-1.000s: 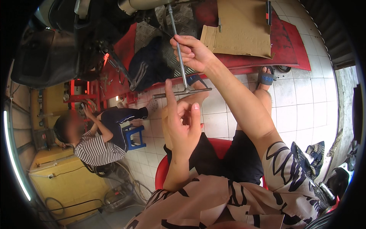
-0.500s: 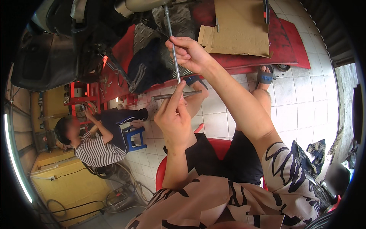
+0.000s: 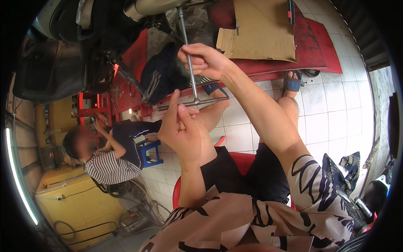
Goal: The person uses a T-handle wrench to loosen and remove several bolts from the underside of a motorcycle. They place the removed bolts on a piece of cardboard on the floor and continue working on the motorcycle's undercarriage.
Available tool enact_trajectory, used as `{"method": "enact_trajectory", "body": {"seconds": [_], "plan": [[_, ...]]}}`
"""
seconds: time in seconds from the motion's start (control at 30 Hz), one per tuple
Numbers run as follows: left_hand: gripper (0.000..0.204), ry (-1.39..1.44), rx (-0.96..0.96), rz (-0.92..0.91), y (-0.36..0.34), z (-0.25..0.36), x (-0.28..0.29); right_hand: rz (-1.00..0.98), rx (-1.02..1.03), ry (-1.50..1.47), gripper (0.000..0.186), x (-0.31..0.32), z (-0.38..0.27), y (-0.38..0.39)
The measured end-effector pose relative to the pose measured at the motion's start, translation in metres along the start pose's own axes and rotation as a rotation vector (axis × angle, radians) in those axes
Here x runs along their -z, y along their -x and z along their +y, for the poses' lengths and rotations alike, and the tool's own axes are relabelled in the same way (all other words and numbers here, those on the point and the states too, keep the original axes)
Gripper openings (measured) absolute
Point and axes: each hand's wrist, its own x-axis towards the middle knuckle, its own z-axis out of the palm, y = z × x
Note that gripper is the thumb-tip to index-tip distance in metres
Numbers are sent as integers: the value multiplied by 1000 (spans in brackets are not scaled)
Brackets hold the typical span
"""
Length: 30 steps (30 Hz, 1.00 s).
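Observation:
A long steel T-handle wrench point(image 3: 190, 72) slants from a metal part of the vehicle point(image 3: 153, 6) at the top down toward me. My right hand point(image 3: 206, 62) is closed loosely around the middle of its shaft. Close to the crossbar is my left hand point(image 3: 181, 132), its index finger stretched across the bar's left part and its thumb apart. The other left fingers are bent just below the bar; whether they touch it I cannot tell. The wrench's far tip meets the metal part, and what it sits on is hidden.
A flattened cardboard sheet point(image 3: 266, 31) lies on the red platform point(image 3: 312, 54). Dark cloth point(image 3: 159, 73) rests at its edge. At left, another person point(image 3: 111, 166) in a striped shirt sits near a blue stool point(image 3: 152, 153) and a yellow cabinet point(image 3: 79, 208).
The crossbar has turned and shifted slightly. My left hand has moved left and down, off the wrench's centre, with its fingers spreading. My right hand stays on the shaft.

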Motion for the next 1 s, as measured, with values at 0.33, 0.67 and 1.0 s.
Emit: {"method": "enact_trajectory", "body": {"seconds": [0.33, 0.67, 1.0], "plan": [[34, 326, 256, -30, 19, 4, -13, -169, 3, 195, 27, -9, 1, 4], [28, 754, 112, -613, -6, -4, 46, 174, -83, 234, 30, -6, -19, 29], [37, 1014, 529, -313, -177, -84, -92, 447, -130, 392, 37, -10, -48, 94]]}}
